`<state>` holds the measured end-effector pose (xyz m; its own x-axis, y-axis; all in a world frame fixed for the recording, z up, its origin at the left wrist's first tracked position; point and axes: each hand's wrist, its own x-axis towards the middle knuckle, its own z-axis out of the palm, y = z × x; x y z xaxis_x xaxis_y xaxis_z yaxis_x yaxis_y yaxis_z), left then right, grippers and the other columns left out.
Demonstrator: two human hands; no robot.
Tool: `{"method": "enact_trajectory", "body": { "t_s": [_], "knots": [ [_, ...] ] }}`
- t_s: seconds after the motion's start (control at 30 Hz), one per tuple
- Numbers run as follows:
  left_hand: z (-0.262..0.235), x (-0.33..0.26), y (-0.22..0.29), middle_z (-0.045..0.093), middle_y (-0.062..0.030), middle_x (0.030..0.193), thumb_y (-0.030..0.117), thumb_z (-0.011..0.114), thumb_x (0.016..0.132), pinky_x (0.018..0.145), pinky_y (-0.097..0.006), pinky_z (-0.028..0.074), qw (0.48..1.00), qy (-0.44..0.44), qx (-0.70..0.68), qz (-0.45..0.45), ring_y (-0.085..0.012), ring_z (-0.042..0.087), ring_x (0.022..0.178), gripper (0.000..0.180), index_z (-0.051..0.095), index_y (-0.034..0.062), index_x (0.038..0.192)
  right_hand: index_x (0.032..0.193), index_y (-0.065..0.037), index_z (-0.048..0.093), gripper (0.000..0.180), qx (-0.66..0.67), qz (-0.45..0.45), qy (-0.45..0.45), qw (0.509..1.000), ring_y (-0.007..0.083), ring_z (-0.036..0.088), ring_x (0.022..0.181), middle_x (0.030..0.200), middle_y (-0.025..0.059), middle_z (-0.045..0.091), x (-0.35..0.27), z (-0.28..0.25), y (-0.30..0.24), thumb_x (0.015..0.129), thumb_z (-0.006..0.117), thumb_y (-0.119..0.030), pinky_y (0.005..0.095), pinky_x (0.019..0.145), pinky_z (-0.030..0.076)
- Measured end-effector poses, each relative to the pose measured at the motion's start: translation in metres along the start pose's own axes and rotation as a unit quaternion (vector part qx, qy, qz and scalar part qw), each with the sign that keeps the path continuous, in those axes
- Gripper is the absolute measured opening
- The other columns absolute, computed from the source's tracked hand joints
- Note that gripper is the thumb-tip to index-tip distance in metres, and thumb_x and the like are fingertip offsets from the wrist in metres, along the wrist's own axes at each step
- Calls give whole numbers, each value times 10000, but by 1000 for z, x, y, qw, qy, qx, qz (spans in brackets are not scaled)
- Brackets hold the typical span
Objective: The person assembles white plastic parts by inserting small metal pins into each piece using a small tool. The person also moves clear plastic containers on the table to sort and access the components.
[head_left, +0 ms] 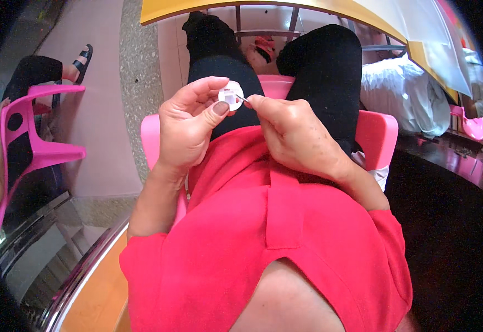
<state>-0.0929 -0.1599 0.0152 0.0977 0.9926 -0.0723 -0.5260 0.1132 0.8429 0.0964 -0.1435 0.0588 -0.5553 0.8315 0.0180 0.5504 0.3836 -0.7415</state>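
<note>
Above my lap, my left hand [189, 124] pinches a small round white plastic piece [230, 92] between thumb and fingers. A squarish hollow shows in the middle of its face. My right hand [294, 130] grips a thin metal tool [244, 100], and its tip meets the right side of the white piece. Most of the tool is hidden inside my fingers, so its exact kind cannot be made out.
I sit on a pink plastic chair [378, 138]. A yellow-edged table [274, 5] stands ahead. White plastic bags [401, 94] lie at the right. On the left, another person sits by a pink chair [28, 146], next to a speckled strip [136, 83].
</note>
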Motion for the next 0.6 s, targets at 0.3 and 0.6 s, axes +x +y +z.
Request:
{"method": "enact_trajectory", "body": {
  "t_s": [0.3,0.6],
  "knots": [
    [-2,-2,-2,652,-145,1023,-45,639,840,798,-305,558,1000,-3,-12,6,-189,646,910,304,582,-38,1138,1050,48,579,232,50,9,-5,999,333,641,633,687,233,564,1,6,1,829,510,55,357,551,486],
    [-1,-3,-3,654,-137,1018,-45,649,832,803,-298,554,1000,-7,-3,17,-185,651,891,312,581,-48,1136,950,10,516,194,-107,-72,16,992,372,628,645,739,181,610,-2,12,2,766,538,-46,447,545,521]
  ]
}}
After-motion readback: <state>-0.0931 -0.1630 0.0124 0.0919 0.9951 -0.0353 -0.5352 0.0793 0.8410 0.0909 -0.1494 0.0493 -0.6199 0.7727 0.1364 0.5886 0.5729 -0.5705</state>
